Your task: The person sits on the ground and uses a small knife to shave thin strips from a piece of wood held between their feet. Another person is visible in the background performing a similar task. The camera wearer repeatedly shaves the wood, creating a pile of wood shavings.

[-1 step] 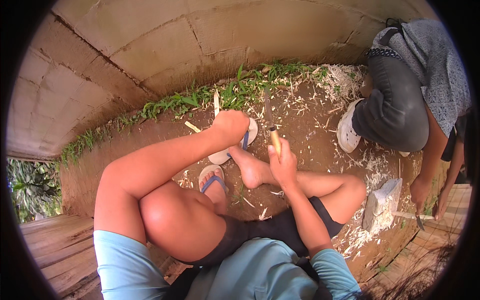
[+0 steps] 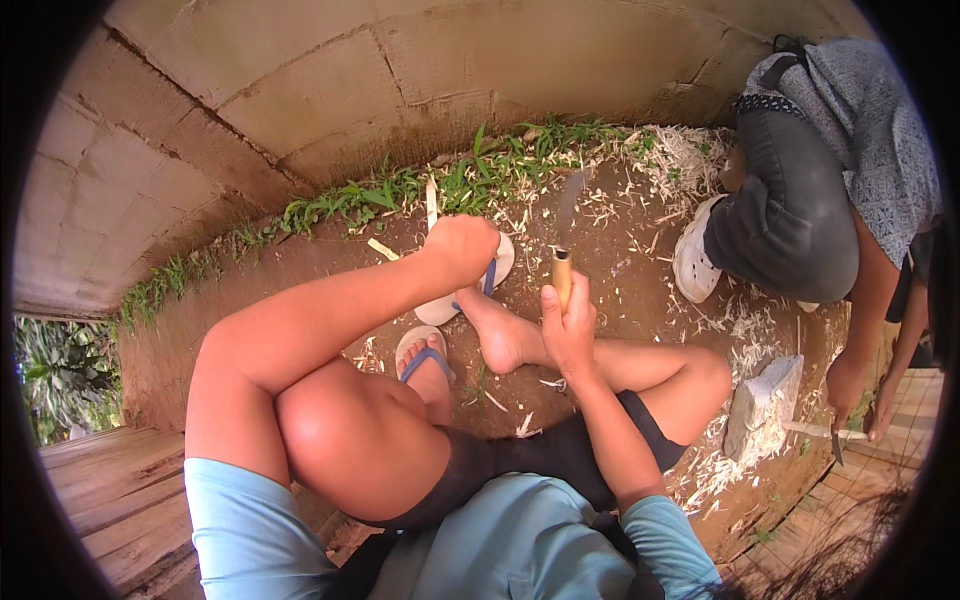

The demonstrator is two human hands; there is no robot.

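My right hand (image 2: 570, 320) is closed round the light wooden handle of a knife (image 2: 562, 278). Its blade, blurred, points away from me over the dirt. To its left, my left hand (image 2: 463, 248) is a closed fist in front of my sandalled foot, its arm crossing over my raised knee. A pale wood strip (image 2: 432, 203) shows just beyond the fist; whether the hand grips it cannot be made out. Another short pale piece (image 2: 382, 249) lies left of the fist, near my forearm.
At the right, a person in dark trousers (image 2: 795, 205) holds a pale stick (image 2: 815, 430) and a blade beside a whitish block (image 2: 765, 410). Shavings (image 2: 685, 160) litter the dirt. Grass (image 2: 350, 205) lines the wall (image 2: 430, 60); wooden planks (image 2: 110, 485) lie at the lower left.
The knife in my right hand has tilted rightward, its blade now blurred. My left hand stays nearly in place. The other person's hand and blade have shifted slightly.
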